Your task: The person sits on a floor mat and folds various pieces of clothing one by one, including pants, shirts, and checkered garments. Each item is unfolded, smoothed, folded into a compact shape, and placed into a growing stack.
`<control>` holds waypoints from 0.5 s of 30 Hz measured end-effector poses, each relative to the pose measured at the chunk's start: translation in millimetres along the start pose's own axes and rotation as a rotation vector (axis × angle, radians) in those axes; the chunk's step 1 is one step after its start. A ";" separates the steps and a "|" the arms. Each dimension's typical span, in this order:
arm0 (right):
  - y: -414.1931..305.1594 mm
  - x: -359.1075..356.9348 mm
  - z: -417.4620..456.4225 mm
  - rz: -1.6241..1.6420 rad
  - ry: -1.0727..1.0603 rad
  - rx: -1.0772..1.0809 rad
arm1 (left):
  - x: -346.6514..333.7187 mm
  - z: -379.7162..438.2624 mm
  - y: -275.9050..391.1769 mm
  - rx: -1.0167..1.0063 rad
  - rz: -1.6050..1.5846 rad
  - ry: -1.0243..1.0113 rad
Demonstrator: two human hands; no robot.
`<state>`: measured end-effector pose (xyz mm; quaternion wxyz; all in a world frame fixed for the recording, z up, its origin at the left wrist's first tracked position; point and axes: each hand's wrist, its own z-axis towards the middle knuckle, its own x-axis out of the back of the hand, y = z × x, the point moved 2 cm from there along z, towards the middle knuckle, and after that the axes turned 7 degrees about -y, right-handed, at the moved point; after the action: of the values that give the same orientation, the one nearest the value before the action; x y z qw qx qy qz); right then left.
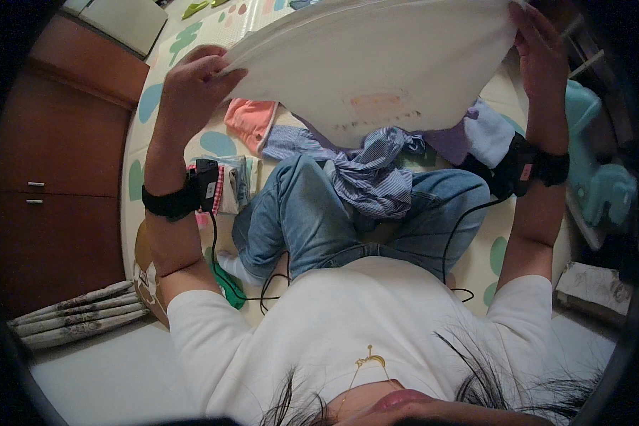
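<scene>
Both hands hold up a white cloth garment [394, 58], spread wide between them, with a faint orange print and small marks near its lower edge. My left hand [205, 80] pinches one edge between thumb and fingers. At the upper right, my right hand [540, 45] grips another edge; its fingertips are partly hidden. Below the cloth, a blue-and-white striped garment [378, 181] lies bunched over my crossed legs. Coral shorts [251, 120] with white trim, a purple garment [450, 141] and a light blue cloth [490, 133] lie around it.
A stack of folded clothes [234, 186] sits beside my knee on the patterned mat [138, 125]. Brown cabinets [58, 160] stand at the left, a turquoise plastic object [601, 175] at the right. Black cables run from both forearm straps. A green item [231, 290] lies near my foot.
</scene>
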<state>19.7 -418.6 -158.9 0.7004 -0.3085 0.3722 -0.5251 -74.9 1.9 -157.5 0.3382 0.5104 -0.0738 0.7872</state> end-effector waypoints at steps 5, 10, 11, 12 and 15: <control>14.7 59.9 -1.2 -0.100 0.025 0.051 | 17.2 -5.8 3.4 0.145 -0.386 -0.043; -9.9 32.1 -12.6 -0.144 0.152 0.278 | 25.3 -10.4 -14.8 0.000 -1.015 0.113; -2.4 16.4 -9.6 -0.201 0.258 0.339 | 28.9 -8.3 -14.8 -0.011 -1.104 0.129; 0.7 -8.0 -0.8 -0.227 0.353 0.406 | 46.2 -7.7 -7.1 -0.005 -1.155 0.117; 11.8 -0.9 10.1 -0.200 0.240 0.275 | 17.8 14.2 -9.3 0.319 -1.158 0.306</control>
<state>34.0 -414.3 -163.0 0.6310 -0.1807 0.3451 -0.6709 -63.0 10.5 -137.8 0.6365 0.3932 0.3832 0.5416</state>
